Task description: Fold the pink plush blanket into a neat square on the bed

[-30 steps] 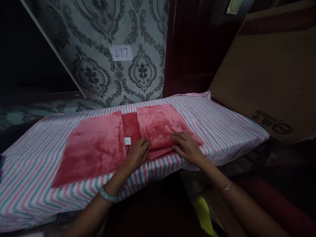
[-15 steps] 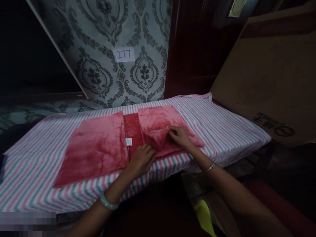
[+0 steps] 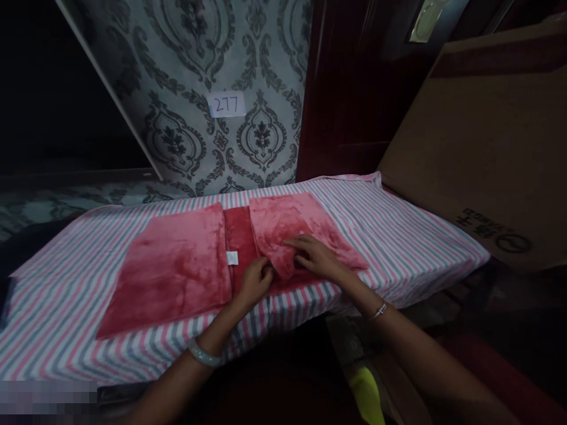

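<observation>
A pink-red plush cloth (image 3: 177, 260) lies with both sides folded inward, leaving a darker strip (image 3: 240, 227) between the two flaps. A small white label (image 3: 232, 258) shows at the inner edge of the left flap. My left hand (image 3: 254, 283) is closed in a pinch at the inner edge of the right flap (image 3: 283, 215), near its front corner. Resting over that same flap, my right hand (image 3: 316, 258) has its fingers stretched out and its thumb apart. The flap's front corner is rumpled between my hands.
A pink, grey and white striped sheet (image 3: 407, 236) covers the table. A large cardboard box (image 3: 487, 136) stands at the right. Behind are patterned wallpaper, a paper marked 277 (image 3: 227, 104), a dark red door (image 3: 345, 88) and a dark screen (image 3: 57, 88). Something yellow (image 3: 367, 395) is below.
The raised front corner of the right flap has come down toward me. My right hand has loosened its pinch and spread its fingers; my left hand now pinches at the flap's edge.
</observation>
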A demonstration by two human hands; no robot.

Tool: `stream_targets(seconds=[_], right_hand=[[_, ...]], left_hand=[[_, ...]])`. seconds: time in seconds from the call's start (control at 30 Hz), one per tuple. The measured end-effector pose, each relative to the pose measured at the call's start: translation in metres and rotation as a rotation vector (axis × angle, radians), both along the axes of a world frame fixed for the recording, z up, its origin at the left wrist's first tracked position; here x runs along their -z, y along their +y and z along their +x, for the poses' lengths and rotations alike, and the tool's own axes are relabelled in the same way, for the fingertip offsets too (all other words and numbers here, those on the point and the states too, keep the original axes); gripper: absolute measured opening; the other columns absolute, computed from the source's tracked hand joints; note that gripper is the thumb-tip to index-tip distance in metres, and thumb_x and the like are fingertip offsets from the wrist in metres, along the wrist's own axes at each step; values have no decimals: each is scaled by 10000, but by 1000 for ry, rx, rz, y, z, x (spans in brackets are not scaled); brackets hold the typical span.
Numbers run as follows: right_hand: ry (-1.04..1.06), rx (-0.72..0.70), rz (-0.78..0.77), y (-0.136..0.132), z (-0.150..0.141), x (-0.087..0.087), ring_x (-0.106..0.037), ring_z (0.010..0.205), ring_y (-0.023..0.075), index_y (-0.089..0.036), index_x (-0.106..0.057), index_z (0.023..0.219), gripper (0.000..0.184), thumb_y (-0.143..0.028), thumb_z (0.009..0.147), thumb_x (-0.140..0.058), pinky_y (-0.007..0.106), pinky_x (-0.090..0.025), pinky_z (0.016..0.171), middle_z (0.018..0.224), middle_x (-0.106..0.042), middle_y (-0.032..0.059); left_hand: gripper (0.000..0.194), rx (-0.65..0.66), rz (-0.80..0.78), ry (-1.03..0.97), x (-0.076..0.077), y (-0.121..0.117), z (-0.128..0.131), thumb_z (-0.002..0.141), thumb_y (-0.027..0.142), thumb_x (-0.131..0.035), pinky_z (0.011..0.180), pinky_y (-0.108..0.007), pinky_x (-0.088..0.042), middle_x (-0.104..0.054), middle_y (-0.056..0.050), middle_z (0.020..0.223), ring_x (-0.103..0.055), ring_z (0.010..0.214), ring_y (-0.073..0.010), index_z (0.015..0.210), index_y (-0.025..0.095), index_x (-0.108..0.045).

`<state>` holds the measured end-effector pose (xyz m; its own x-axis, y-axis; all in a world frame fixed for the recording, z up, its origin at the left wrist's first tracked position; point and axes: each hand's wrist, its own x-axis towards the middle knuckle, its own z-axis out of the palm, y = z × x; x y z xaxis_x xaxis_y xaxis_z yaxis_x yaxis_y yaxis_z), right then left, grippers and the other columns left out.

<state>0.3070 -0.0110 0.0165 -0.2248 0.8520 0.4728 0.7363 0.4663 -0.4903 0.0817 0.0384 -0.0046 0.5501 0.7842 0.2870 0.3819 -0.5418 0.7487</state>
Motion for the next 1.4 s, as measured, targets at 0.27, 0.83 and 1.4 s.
stream_targets(seconds=[0.27, 0.83, 1.4], right_hand=[[56, 183, 58, 19, -12, -1, -626, 965, 222, -195, -674, 992, 283, -68, 794, -517, 371, -499, 893, 1003, -698, 70], [-334, 155, 237, -3, -37, 20, -574, 869, 228, -189, -660, 1059, 252, -82, 893, -504, 343, -477, 774, 913, -633, 80], [-222, 105, 292, -34, -24, 26, -598, 1040, 278, -188, -611, 1260, 329, -240, 936, -587, 447, -515, 893, 1134, -654, 136]], left_hand=[[114, -92, -141, -112, -2, 1, 0, 785, 241, -558, 713, -277, -473, -671, -4, 753, -607, 744, -171, 793, 190, -660], [382, -197, -23, -179, 17, 10, 6, 783, 97, -526, 823, -340, -524, -649, -66, 1066, -637, 914, -178, 1154, 185, -511], [486, -39, 296, 36, 10, 0, -6, 766, -27, -458, 1049, -452, -500, -504, -108, 1352, -557, 1235, -234, 1143, 200, -665]])
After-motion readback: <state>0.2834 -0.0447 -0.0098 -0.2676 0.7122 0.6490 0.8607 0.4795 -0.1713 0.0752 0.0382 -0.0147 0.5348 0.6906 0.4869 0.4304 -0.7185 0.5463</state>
